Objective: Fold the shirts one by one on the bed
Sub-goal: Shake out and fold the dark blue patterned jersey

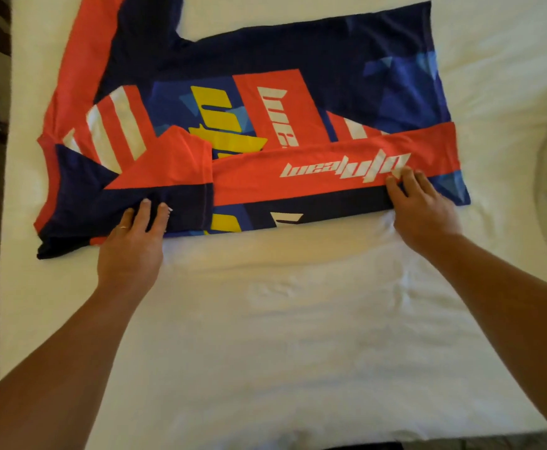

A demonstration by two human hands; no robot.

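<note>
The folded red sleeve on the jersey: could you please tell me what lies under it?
The red sleeve lies over the jersey body; the print beneath is covered.

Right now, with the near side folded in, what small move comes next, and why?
Probably fold the far side in next: the left hand and right hand press the near fold of the shirt flat, while the far sleeve lies unfolded.
</note>
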